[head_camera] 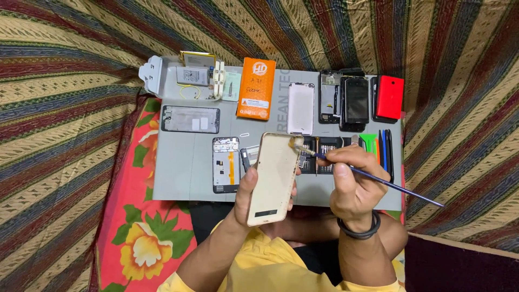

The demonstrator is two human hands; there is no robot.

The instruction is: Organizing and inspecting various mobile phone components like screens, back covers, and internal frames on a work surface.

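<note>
My left hand point(244, 196) grips a cream-coloured phone back cover point(273, 178), held upright over the near edge of the grey work mat point(178, 173). My right hand point(354, 181) pinches a thin blue-handled paintbrush point(378, 180). Its bristle tip point(296, 144) touches the cover's upper right corner. The brush handle sticks out to the right past my wrist, which wears a black band point(358, 232).
On the mat lie a phone frame point(190, 119), an open phone body with an orange cable point(226, 165), an orange box point(257, 88), a white back cover point(301, 108), dark phones point(356, 101), a red cover point(390, 97), a screwdriver bit set point(320, 157) and coloured pry tools point(378, 148). Striped cloth surrounds everything.
</note>
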